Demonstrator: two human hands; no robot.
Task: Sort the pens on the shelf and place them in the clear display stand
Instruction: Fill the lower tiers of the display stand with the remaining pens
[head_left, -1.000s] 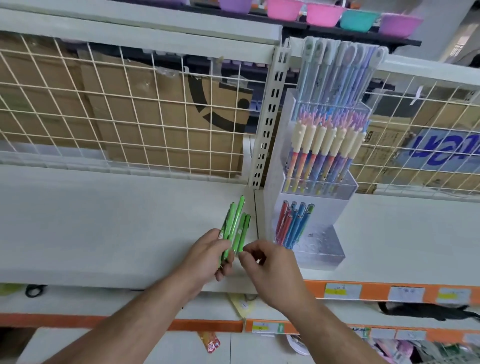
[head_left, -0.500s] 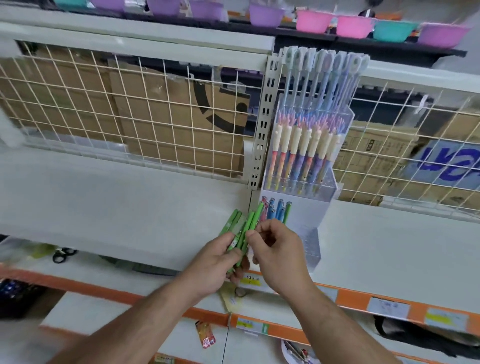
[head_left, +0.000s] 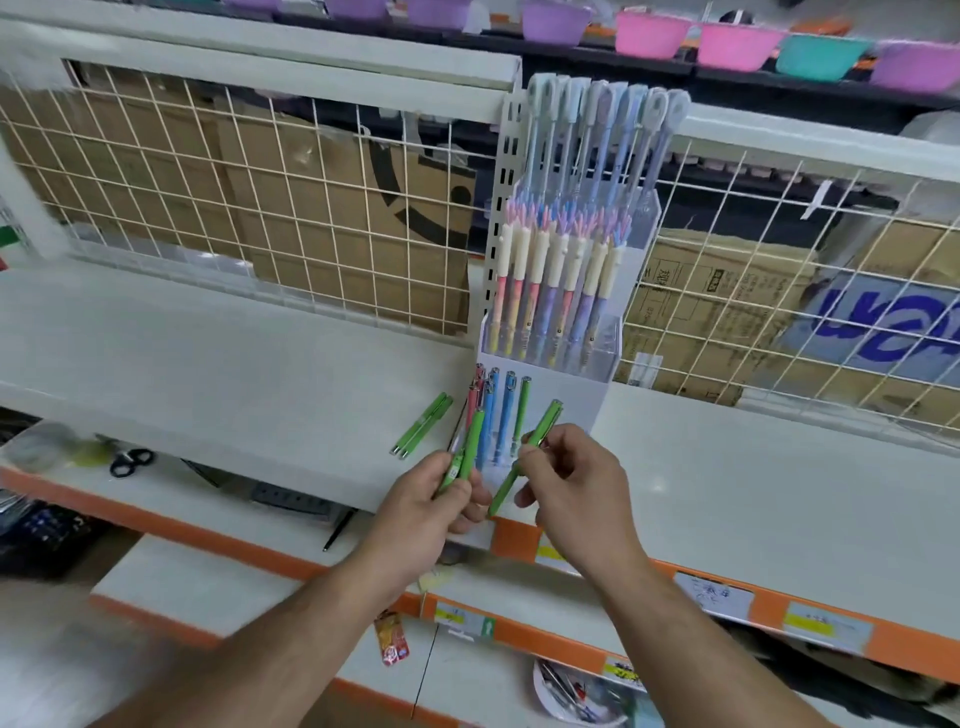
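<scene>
My left hand grips a green pen in front of the clear display stand. My right hand pinches another green pen, tilted, its top end by the stand's lower tier. That tier holds pink, blue and green pens. Taller pastel pens fill the upper tiers. Two green pens lie on the white shelf left of the stand.
A wire grid with cardboard boxes behind it backs the shelf. Coloured bowls line the top shelf. Scissors and a black pen lie on the lower shelf, which has orange price strips.
The bundle of green pens has split: two now lie on the shelf, my left hand keeps one and my right hand has drawn one away to the right. The camera has come closer.
</scene>
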